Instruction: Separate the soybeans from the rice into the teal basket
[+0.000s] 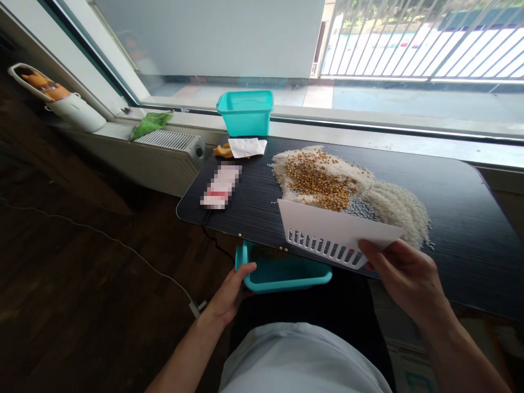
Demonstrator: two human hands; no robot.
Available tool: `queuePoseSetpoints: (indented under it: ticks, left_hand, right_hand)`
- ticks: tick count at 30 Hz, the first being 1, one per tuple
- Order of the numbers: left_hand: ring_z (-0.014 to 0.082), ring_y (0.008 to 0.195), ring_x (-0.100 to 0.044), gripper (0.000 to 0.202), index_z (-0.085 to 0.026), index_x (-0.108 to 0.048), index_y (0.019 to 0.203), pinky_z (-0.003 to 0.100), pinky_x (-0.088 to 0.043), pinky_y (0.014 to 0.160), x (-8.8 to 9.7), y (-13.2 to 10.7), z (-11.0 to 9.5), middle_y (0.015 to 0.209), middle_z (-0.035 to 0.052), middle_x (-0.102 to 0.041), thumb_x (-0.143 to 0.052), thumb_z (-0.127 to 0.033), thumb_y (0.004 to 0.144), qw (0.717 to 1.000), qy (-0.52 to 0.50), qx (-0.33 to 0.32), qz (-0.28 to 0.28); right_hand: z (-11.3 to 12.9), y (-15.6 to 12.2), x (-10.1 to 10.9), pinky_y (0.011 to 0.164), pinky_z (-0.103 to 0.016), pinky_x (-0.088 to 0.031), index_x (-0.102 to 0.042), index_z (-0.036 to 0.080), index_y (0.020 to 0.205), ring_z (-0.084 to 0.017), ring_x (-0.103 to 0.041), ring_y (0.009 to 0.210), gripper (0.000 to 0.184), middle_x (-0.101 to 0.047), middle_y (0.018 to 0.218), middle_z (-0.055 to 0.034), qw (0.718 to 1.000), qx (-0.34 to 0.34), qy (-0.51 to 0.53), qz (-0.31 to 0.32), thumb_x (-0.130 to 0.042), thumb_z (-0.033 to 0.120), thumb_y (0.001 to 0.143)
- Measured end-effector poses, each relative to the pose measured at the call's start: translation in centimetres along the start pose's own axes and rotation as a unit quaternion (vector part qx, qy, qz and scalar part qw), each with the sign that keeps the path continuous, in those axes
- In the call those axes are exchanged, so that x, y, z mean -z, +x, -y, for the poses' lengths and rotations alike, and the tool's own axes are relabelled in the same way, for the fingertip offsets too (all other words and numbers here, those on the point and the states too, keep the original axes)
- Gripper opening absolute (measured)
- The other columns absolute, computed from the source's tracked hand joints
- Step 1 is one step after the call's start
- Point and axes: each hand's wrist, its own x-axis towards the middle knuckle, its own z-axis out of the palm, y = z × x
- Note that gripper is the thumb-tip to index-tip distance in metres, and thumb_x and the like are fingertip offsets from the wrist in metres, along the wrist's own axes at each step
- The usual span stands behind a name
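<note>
My right hand (pixel 409 273) grips the right end of a white plastic sheet (pixel 323 224) with a row of slots along its lower edge. The sheet stands tilted over the table, in front of a spread pile of golden-brown beans (pixel 319 177) and white rice (pixel 399 204). With my left hand (pixel 234 286), I hold the left end of a turquoise bin (pixel 290 286) just below the table's front edge. Some small grains lie inside that bin, partly in shadow. A few loose beans (pixel 283 249) sit at the edge above it.
A second turquoise bin (pixel 245 114) stands at the back by the window. Near it lie white paper (pixel 248 147) over something yellow, and a blurred-out pink item (pixel 223 185) with a black cable. A radiator (pixel 164 150) with a green cloth (pixel 151 124) is left of the dark table (pixel 458 218).
</note>
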Motion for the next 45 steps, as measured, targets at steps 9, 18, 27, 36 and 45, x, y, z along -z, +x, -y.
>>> queuePoseSetpoints:
  ticks: [9,18,27,36,45]
  left_hand:
    - [0.0158,0.066,-0.062,0.050,-0.017,-0.068,0.086,0.027,-0.049,0.059,2.9,0.3,-1.6,0.074,0.0010,-0.070,-0.090,-0.049,0.055,1.000,-0.003,0.005,0.006]
    - [0.0225,0.078,-0.071,0.047,-0.017,-0.073,0.094,0.031,-0.055,0.068,6.8,0.0,-3.1,0.085,0.0062,-0.078,-0.087,-0.046,0.061,1.000,-0.022,-0.016,0.009]
    - [0.0214,0.073,-0.070,0.044,-0.017,-0.073,0.090,0.031,-0.054,0.067,8.8,-0.5,-3.1,0.079,0.0053,-0.077,-0.086,-0.048,0.061,0.999,-0.029,-0.028,-0.012]
    - [0.0260,0.084,-0.071,0.056,-0.016,-0.071,0.096,0.034,-0.054,0.075,5.4,-1.3,-1.7,0.085,0.0079,-0.077,-0.085,-0.056,0.059,1.000,0.000,-0.014,0.024]
    - [0.0325,0.104,-0.071,0.046,-0.016,-0.070,0.098,0.038,-0.055,0.085,-1.2,-1.5,1.7,0.101,0.0134,-0.079,-0.080,-0.051,0.071,0.995,0.027,0.040,0.086]
  right_hand:
    - [0.9,-1.7,-2.7,0.051,-0.025,-0.052,-0.080,0.023,0.085,-0.015,-0.059,0.055,0.026,-0.073,0.068,0.0003,1.000,-0.016,0.024,0.001,-0.081,0.047,0.076]
    - [3.2,2.5,-11.2,0.054,-0.028,-0.053,-0.077,0.019,0.079,-0.018,-0.064,0.056,0.032,-0.070,0.061,-0.0027,0.979,0.163,-0.011,0.123,-0.069,0.050,0.083]
    - [2.3,3.1,-8.8,0.053,-0.026,-0.051,-0.079,0.022,0.084,-0.017,-0.062,0.055,0.030,-0.071,0.062,-0.0008,0.971,0.175,-0.051,0.152,-0.071,0.051,0.082]
    - [0.5,-2.1,-4.6,0.066,-0.032,-0.060,-0.078,0.023,0.079,-0.022,-0.070,0.065,0.038,-0.075,0.068,-0.0021,0.998,0.050,-0.006,0.021,-0.078,0.060,0.075]
    - [-0.2,-0.3,5.5,0.051,-0.028,-0.053,-0.074,0.025,0.075,-0.020,-0.067,0.057,0.023,-0.071,0.062,-0.0041,0.987,-0.060,-0.063,-0.137,-0.082,0.046,0.077]
